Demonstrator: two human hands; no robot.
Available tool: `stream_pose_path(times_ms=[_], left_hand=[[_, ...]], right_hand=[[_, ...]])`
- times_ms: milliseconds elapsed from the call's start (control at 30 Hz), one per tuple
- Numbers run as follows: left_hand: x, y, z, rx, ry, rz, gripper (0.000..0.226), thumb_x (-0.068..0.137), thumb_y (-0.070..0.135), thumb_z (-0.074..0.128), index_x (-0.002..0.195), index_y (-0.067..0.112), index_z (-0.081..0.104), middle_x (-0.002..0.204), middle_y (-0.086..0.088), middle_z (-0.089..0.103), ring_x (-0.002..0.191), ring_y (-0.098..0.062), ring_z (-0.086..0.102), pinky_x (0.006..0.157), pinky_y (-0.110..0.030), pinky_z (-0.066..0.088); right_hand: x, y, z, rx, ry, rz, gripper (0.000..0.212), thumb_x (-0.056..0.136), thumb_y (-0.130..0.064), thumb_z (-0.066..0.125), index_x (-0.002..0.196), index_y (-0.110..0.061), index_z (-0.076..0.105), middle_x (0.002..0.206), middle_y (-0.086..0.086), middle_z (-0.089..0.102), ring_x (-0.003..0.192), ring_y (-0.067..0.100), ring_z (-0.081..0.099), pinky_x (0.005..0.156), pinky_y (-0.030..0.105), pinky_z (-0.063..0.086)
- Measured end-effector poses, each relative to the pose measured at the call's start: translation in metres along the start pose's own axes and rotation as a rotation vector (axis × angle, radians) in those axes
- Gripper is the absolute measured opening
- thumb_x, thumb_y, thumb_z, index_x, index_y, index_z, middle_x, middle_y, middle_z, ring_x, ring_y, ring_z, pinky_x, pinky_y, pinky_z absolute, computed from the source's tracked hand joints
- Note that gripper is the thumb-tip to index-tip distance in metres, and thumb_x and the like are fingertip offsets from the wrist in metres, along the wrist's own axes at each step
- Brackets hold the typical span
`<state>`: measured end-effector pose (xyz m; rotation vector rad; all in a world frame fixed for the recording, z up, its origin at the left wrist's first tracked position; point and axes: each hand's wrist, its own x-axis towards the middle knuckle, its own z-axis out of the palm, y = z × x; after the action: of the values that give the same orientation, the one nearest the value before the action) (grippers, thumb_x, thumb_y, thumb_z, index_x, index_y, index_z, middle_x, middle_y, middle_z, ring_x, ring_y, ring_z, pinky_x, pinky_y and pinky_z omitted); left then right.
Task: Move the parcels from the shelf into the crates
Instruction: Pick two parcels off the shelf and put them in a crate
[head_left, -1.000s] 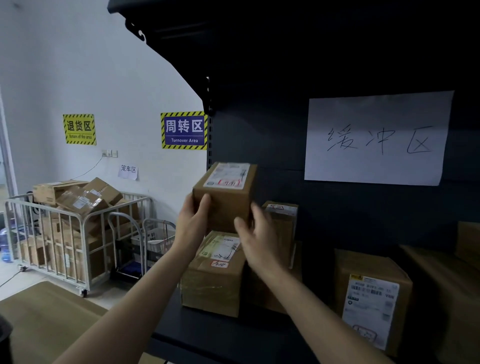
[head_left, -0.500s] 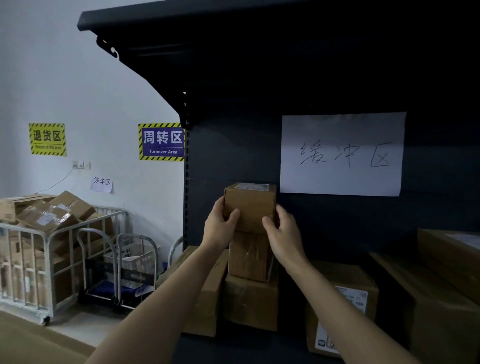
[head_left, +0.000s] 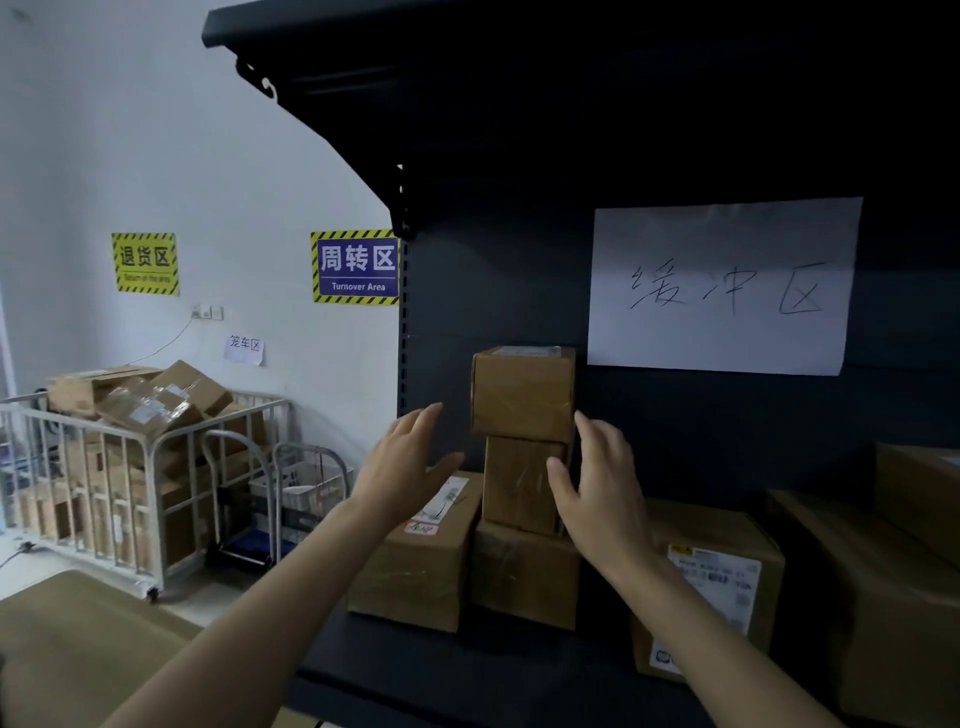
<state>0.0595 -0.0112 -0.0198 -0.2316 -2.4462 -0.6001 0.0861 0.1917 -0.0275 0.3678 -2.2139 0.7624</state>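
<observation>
The main risk here is a topple. The top parcel (head_left: 522, 395) sits on the shelf (head_left: 467, 670) as the crown of a narrow three-high stack. The middle parcel (head_left: 514, 483) directly under the top parcel looks narrower than it, so the top parcel overhangs on both sides, and the bottom parcel (head_left: 524, 577) lies under that. A one-sided push or a brush from either hand could likely slide the top parcel off its small footing, or tip the two upper boxes forward off the shelf edge. Gripping too low would probably catch the middle parcel instead and drag the top parcel with it.

The left hand (head_left: 410, 462) hangs below and to the left of the top parcel, clearly apart from it, fingers spread and holding nothing. The right hand (head_left: 602, 488) hangs below and to the right of the top parcel, fingers straight and empty, with the fingertips close to its lower right corner; whether they touch it cannot be told. The top parcel thus lies between and slightly above both hands, unheld. A cage trolley (head_left: 130, 467) full of boxes stands well to the left of the top parcel; which crates are meant is not clear
</observation>
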Motion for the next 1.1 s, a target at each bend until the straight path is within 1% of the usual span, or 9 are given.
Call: stream_pose_path(times_ms=[167,300,433,567,667,767,933,1000,1100], left_hand=[[-0.031,-0.038,-0.009,0.287,-0.106,0.030,0.070,0.089,0.053,0.047,0.145,0.019,0.024,0.149,0.000,0.033,0.137,-0.019,0.030,0.109,-0.034,0.031],[-0.051,-0.063,-0.010,0.335,-0.195,-0.008,0.101,0.065,0.081,0.023,0.145,0.018,0.027,0.146,0.000,0.038,0.135,-0.020,0.034,0.109,-0.034,0.030],[-0.063,-0.083,-0.004,0.331,-0.270,-0.074,0.103,0.066,0.082,0.038,0.147,0.018,0.024,0.149,0.002,0.034,0.137,-0.017,0.030,0.110,-0.032,0.030],[-0.067,-0.092,0.008,0.263,-0.318,-0.170,0.094,0.075,0.064,0.059,0.147,0.016,0.021,0.147,0.000,0.037,0.134,-0.018,0.036,0.107,-0.033,0.036],[-0.067,-0.095,0.016,0.115,-0.305,-0.263,0.089,0.070,0.061,0.066,0.140,0.019,0.029,0.133,-0.003,0.052,0.117,-0.020,0.052,0.092,-0.036,0.047],[-0.071,-0.090,0.022,0.008,-0.276,-0.323,0.086,0.072,0.054,0.069,0.138,0.016,0.028,0.125,-0.004,0.057,0.108,-0.021,0.057,0.083,-0.030,0.047],[-0.094,-0.077,0.019,-0.113,-0.188,-0.320,0.081,0.075,0.049,0.069,0.136,0.014,0.029,0.123,-0.002,0.056,0.110,-0.020,0.055,0.085,-0.027,0.046],[-0.109,-0.072,0.014,-0.136,-0.118,-0.315,0.069,0.078,0.050,0.065,0.129,0.014,0.035,0.115,0.002,0.055,0.106,-0.018,0.056,0.085,-0.029,0.048],[-0.127,-0.062,0.007,-0.269,0.016,-0.377,0.033,0.088,0.044,0.053,0.105,0.017,0.046,0.099,0.003,0.059,0.090,-0.018,0.061,0.070,-0.028,0.052]], right_hand=[[-0.033,0.000,0.025,-0.064,-0.150,-0.105,0.056,0.095,-0.035,0.044,0.145,-0.017,0.027,0.144,0.001,0.032,0.130,0.012,0.034,0.100,0.018,0.032],[-0.043,-0.005,0.050,-0.040,-0.290,-0.088,0.055,0.095,-0.038,0.041,0.144,-0.018,0.026,0.143,-0.004,0.032,0.129,0.011,0.035,0.103,0.024,0.035],[-0.048,-0.008,0.078,0.059,-0.435,0.002,0.053,0.097,-0.035,0.042,0.143,-0.014,0.030,0.140,0.000,0.035,0.127,0.012,0.036,0.102,0.020,0.030],[-0.048,-0.011,0.097,0.142,-0.523,0.129,0.054,0.098,-0.037,0.039,0.143,-0.011,0.029,0.143,0.002,0.034,0.132,0.014,0.033,0.106,0.023,0.028],[-0.046,-0.016,0.104,0.203,-0.541,0.229,0.057,0.097,-0.041,0.038,0.144,-0.010,0.028,0.146,0.004,0.034,0.134,0.016,0.032,0.108,0.026,0.027],[-0.049,-0.021,0.104,0.277,-0.528,0.263,0.053,0.096,-0.040,0.041,0.141,-0.011,0.033,0.140,0.004,0.038,0.129,0.015,0.037,0.102,0.022,0.029],[-0.068,-0.026,0.096,0.332,-0.504,0.247,0.051,0.095,-0.040,0.044,0.139,-0.014,0.036,0.134,0.001,0.041,0.121,0.012,0.042,0.093,0.016,0.030],[-0.080,-0.027,0.089,0.372,-0.498,0.220,0.049,0.095,-0.040,0.045,0.137,-0.016,0.037,0.132,-0.001,0.042,0.114,0.006,0.042,0.090,0.014,0.030],[-0.089,-0.026,0.078,0.451,-0.482,0.260,0.048,0.094,-0.042,0.044,0.135,-0.016,0.042,0.127,-0.001,0.047,0.108,0.005,0.044,0.087,0.016,0.032]])
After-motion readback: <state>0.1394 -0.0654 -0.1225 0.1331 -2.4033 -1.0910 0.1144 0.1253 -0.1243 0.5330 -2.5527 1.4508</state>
